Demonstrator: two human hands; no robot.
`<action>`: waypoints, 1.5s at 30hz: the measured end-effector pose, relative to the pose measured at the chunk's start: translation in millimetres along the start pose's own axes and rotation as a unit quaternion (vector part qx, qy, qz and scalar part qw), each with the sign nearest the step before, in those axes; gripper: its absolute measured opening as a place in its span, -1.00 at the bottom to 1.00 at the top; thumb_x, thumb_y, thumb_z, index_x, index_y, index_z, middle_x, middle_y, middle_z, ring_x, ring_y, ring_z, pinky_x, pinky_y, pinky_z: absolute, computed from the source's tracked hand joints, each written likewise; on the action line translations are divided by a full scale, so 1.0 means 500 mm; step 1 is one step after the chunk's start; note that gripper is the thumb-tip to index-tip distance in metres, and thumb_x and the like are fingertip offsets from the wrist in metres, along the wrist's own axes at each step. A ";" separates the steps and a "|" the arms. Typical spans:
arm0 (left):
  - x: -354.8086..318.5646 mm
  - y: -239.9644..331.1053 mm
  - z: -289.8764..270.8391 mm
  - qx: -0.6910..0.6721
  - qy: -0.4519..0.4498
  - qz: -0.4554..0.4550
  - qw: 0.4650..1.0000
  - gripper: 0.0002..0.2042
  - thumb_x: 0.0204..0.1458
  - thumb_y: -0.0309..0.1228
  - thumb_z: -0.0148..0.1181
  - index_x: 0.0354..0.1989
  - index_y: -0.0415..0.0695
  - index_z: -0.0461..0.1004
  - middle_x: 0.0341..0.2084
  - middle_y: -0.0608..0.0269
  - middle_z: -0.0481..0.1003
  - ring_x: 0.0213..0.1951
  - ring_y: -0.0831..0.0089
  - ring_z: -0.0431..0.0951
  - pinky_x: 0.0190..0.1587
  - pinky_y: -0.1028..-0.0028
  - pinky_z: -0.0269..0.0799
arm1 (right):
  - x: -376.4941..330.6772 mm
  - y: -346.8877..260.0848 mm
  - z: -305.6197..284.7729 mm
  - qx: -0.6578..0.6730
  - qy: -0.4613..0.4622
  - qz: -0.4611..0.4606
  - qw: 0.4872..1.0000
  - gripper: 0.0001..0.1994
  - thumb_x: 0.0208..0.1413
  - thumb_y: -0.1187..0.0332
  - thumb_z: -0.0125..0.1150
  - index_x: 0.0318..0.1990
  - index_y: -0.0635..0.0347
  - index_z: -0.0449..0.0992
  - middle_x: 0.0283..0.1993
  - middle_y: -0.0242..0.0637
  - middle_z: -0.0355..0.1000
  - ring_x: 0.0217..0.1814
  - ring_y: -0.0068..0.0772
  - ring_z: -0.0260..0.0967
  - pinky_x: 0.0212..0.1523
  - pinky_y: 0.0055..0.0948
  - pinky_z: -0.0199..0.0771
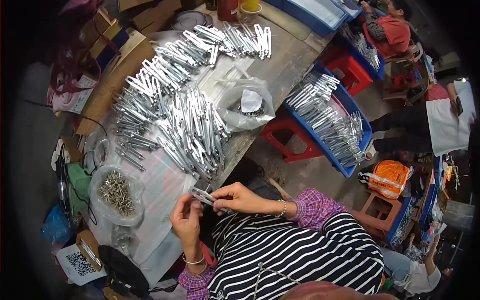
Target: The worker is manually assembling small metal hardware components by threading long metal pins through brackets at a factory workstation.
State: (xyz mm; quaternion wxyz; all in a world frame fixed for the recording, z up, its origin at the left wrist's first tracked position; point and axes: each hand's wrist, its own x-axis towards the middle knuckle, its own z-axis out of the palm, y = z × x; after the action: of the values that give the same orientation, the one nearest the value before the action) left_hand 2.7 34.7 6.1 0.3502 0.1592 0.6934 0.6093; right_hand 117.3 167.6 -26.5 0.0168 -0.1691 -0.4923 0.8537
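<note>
I am pinching the metal piece [206, 196] between both hands' fingers; its long axis is running left hand [186, 220] to right hand [239, 198].

Metal part [207, 197]: ends covered by left hand [186, 220] and right hand [240, 198]; shape unclear. Small pieces in near-left bag [116, 192]: too small to tell kind. Far clear bag [246, 106]: contents mostly hidden by white slip. Far-right person [387, 25]: cut by top edge. Rim areas dark, blurred.
</note>
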 end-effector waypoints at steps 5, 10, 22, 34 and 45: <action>0.001 0.006 -0.011 0.006 0.008 0.029 1.000 -0.78 0.07 -0.39 0.13 -0.20 -0.28 0.43 -0.59 0.39 0.39 -0.58 0.69 0.32 -0.54 0.71 0.18 | -0.009 -0.090 -0.082 -0.014 0.052 0.013 0.998 -0.70 0.08 0.45 0.09 -0.03 0.37 0.41 -0.39 -0.28 0.48 -0.45 -0.57 0.45 -0.40 -0.62 0.44; 0.006 -0.013 -0.022 0.042 0.002 0.017 0.999 -0.85 0.05 -0.47 0.12 -0.24 -0.26 0.45 -0.61 0.40 0.38 -0.61 0.70 0.30 -0.56 0.70 0.17 | -0.016 -0.242 -0.270 -0.085 0.254 -0.100 0.958 -0.62 0.08 0.43 0.09 0.05 0.40 0.31 -0.36 -0.20 0.48 -0.44 -0.45 0.46 -0.39 -0.57 0.47; 0.000 -0.031 -0.041 0.110 0.003 0.081 0.991 -0.86 -0.07 -0.54 0.15 -0.30 -0.25 0.52 -0.44 0.28 0.53 -0.41 0.66 0.45 -0.33 0.62 0.37 | 0.185 -0.368 -0.816 -0.295 0.446 -0.124 0.836 -0.79 0.02 0.34 0.10 -0.25 0.26 0.55 -0.39 -0.29 0.50 -0.39 -0.51 0.40 -0.42 -0.53 0.36; -0.041 0.007 -0.117 0.119 0.038 0.096 0.987 -0.85 -0.14 -0.51 0.17 -0.34 -0.22 0.51 -0.54 0.25 0.53 -0.56 0.60 0.47 -0.48 0.59 0.34 | 0.291 -0.402 -0.978 -0.648 0.404 -0.046 0.644 -0.58 0.08 0.04 0.03 -0.12 0.19 0.52 -0.24 -0.17 0.52 -0.28 -0.29 0.44 -0.21 -0.39 0.38; -0.042 0.163 -0.776 0.572 0.344 0.084 0.740 -0.76 -0.19 -0.29 0.20 -0.41 -0.20 0.55 -0.43 0.02 0.54 -0.42 0.17 0.56 -0.35 0.34 0.44 | 0.179 -0.400 -0.936 -0.358 0.403 -0.103 0.836 -0.61 0.15 0.23 0.03 0.09 0.21 0.35 -0.03 -0.27 0.42 -0.17 -0.48 0.40 -0.15 -0.55 0.39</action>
State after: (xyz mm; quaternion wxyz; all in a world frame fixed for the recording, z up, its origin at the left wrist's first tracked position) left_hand -262.9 -246.6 95.0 -0.1216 0.1668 0.9686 0.1385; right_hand 148.2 678.7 -95.9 0.2398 -0.4411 -0.7279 0.4670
